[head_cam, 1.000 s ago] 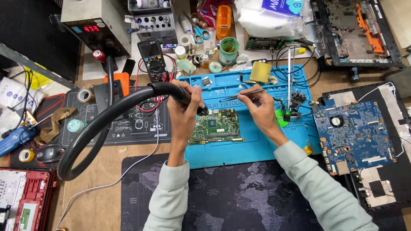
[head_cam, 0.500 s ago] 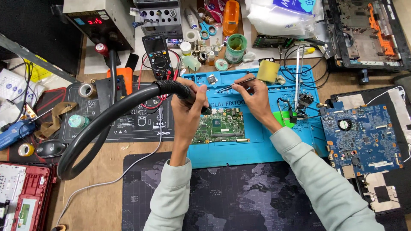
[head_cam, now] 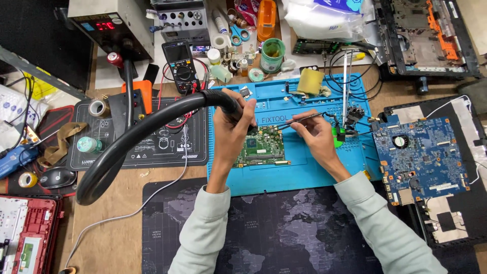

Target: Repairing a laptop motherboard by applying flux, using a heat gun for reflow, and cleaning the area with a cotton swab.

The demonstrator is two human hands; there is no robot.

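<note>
Left hand fisted around handle of thick black hose hot-air wand, nozzle end aimed down at small green circuit board. Right hand pinching slim metal tweezers between thumb and fingers, tips pointing left over board's top edge. Cannot tell whether tips touch board. Board flat on blue silicone repair mat, centre of bench, between both hands. Black multimeter behind wand. Larger blue motherboard well apart, right. Black world-map desk mat under forearms.
</note>
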